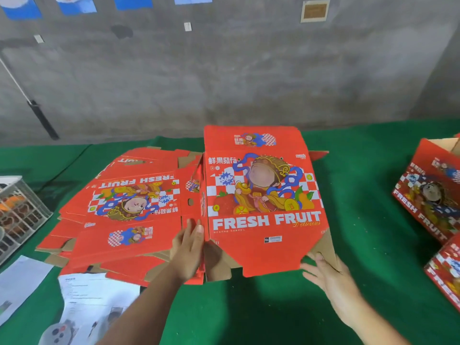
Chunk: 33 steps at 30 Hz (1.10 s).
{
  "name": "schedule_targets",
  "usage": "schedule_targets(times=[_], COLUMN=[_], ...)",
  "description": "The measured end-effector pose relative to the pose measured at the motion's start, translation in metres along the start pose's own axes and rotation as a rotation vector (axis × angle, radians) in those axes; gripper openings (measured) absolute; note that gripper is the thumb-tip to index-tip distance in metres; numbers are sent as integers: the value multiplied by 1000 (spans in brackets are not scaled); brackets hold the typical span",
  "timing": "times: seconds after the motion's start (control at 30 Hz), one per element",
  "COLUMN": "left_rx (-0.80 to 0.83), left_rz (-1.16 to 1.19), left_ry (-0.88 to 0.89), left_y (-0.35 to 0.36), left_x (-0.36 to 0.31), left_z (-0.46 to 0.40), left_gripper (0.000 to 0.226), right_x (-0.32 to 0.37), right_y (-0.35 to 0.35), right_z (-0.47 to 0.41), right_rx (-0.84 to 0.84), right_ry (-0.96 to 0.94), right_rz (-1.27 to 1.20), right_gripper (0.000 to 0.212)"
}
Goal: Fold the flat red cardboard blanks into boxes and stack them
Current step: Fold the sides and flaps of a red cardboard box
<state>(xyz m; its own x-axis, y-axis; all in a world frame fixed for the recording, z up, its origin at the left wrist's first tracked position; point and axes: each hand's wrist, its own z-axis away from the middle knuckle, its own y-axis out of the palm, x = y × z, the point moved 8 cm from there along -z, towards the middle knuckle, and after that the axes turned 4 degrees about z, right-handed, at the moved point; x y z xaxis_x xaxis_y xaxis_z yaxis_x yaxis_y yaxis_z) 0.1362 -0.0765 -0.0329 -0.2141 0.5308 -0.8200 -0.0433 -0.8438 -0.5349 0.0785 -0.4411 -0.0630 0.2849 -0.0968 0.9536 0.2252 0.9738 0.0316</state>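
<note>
Lettering reading "FRESH FRUIT" in white capitals, with "Delicious" in gold script beneath it, runs across the red printed cardboard blank (261,195) that I am working at the centre of the green cloth-covered surface (361,195). Four Chinese characters sit at its upper left, a blue burst marked "666" below them, and a cartoon figure in a gold headdress stands over a red-and-white checkerboard with fruit. A small barcode-like label lies under the title; its text is too small to read.

My left hand (189,247) rests against the blank's left fold, fingers straight and close together, thumb alongside. My right hand (328,272) touches the brown unprinted flap at the lower right corner, fingers extended and slightly spread.

Just left of it lies a fanned pile of flat red blanks (119,210) carrying the same artwork, upside down from my view. Folded red boxes (433,190) with the same "FRESH FRUIT" print stand at the right edge. White printed paper sheets (94,302) lie near my left forearm, writing illegible.
</note>
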Motion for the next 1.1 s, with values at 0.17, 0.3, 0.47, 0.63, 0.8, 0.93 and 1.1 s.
schedule_targets(times=[0.17, 0.3, 0.47, 0.63, 0.8, 0.93, 1.1], left_rx=[-155, -63, -73, 181, 135, -3, 1], left_rz=[-63, 156, 374, 274, 505, -395, -754], left_ry=[-31, 22, 143, 239, 268, 124, -15], left_y=[-41, -16, 1, 36, 33, 5, -37], left_x=[-5, -35, -71, -94, -90, -22, -8], left_z=[-24, -20, -2, 4, 13, -15, -48], left_gripper=[114, 96, 97, 80, 62, 91, 81], right_x=[-2, -12, 27, 74, 99, 101, 101], right_y=[3, 1, -57, -73, -69, -82, -86], right_z=[-1, 1, 1, -16, -17, -20, -26], right_rx=[-46, -78, -340, -216, -170, -117, 13], right_ry=[27, 89, -84, -203, -140, -4, 43], right_rz=[-78, -95, 146, 48, 20, -56, 105], right_gripper=[24, 34, 23, 16, 20, 25, 23])
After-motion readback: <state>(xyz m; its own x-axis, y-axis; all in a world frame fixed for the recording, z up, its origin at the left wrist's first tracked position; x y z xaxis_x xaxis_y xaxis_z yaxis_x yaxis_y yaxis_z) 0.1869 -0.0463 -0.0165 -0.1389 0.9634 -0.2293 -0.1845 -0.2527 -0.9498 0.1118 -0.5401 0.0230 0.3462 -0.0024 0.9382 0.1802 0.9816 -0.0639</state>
